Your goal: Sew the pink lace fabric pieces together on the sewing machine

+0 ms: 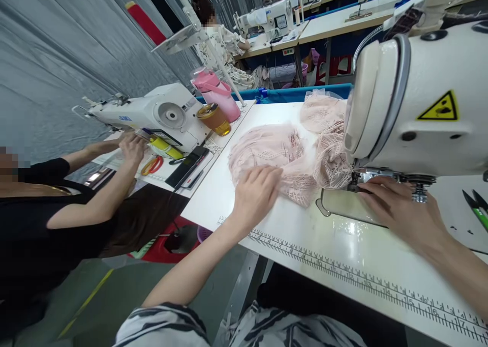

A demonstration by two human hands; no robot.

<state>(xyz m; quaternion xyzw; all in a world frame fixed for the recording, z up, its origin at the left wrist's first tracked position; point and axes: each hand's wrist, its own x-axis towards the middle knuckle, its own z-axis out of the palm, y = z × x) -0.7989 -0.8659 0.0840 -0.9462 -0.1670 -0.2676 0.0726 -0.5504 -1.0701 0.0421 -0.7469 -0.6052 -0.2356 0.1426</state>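
Pale pink lace fabric [267, 146] lies bunched on the white sewing table, and part of it [331, 158] runs up to the needle area of the sewing machine [423, 97]. My left hand [257, 192] is closed on the fabric's near edge, fingers bent and pressed together. Beside the presser foot, my right hand [404, 209] has its thumb and fingers drawn together under the machine head. What sits between those fingertips is too small and partly hidden to make out.
A printed ruler [328, 265] follows the table's front edge. Green-handled snips [480, 212] lie at far right. On the left, a co-worker's hands [131, 146] are at another sewing machine [152, 115]. A pink bottle [217, 95] and amber jar [214, 119] stand beyond the fabric.
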